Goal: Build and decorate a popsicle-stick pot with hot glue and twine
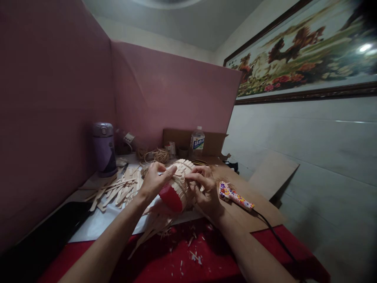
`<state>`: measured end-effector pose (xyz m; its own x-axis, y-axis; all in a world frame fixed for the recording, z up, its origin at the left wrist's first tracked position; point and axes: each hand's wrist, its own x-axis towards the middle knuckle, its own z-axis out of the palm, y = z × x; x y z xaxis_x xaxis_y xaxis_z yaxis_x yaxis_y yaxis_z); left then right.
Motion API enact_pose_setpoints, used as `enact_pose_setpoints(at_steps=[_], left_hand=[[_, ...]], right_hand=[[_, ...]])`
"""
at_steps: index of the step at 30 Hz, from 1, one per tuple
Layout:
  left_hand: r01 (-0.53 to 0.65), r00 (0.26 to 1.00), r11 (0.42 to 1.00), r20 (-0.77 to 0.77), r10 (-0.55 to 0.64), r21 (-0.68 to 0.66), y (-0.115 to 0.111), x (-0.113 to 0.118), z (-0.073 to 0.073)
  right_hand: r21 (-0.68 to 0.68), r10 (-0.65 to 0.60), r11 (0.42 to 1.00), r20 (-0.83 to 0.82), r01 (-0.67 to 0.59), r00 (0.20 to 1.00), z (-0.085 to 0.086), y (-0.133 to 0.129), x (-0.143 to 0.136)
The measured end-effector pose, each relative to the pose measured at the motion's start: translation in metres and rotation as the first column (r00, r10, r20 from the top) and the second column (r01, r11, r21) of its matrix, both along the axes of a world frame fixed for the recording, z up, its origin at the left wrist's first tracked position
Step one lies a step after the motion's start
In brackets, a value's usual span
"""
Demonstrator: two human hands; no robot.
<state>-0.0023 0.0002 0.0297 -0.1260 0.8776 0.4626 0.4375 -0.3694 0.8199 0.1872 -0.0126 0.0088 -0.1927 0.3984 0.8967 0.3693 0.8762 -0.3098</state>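
Observation:
A round container covered with pale craft-stick pieces (183,192) is tilted between my hands, its red end (171,197) turned towards me. Thin cord-like bands curve around its sides. My left hand (157,181) is closed at its upper left, thumb and fingers pinched against the edge. From the right, my right hand (205,190) grips the container, with thumb and index finger bent in near the pale pieces. A thin strip seems to run between the fingertips, too small to make out. Loose craft sticks (118,190) lie in a pile left of my left hand.
A floral glue gun (235,196) with a black cord lies on cardboard (259,210) to the right. Behind stand a purple flask (104,151), a ball of twine (161,155) and a plastic bottle (197,141). Wood scraps (193,255) litter the red cloth (165,267).

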Motion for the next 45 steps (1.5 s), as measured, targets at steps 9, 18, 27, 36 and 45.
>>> enact_pose_setpoints(at_steps=[9,18,27,36,45], left_hand=[[0.289,0.957,0.956,0.004,-0.289,-0.043,-0.007,0.002,0.019],[0.467,0.882,0.858,0.041,-0.47,-0.215,0.003,0.002,0.045],[0.591,0.794,0.762,0.024,-0.608,-0.263,0.017,0.001,0.053],[0.541,0.829,0.781,0.044,-0.557,-0.312,0.024,0.0,0.052],[0.572,0.82,0.752,0.244,-0.517,-0.329,0.024,-0.005,0.041]], right_hand=[[0.007,0.032,0.999,-0.024,-0.032,0.999,0.0,0.003,0.0],[-0.008,0.038,0.999,-0.024,-0.038,0.999,0.001,0.004,-0.001],[-0.006,-0.025,1.0,0.022,0.025,0.999,0.007,0.0,-0.004],[-0.021,-0.061,0.998,0.001,0.061,0.998,0.005,-0.002,-0.004],[-0.011,-0.049,0.999,-0.013,0.049,0.999,0.001,-0.004,-0.008]])
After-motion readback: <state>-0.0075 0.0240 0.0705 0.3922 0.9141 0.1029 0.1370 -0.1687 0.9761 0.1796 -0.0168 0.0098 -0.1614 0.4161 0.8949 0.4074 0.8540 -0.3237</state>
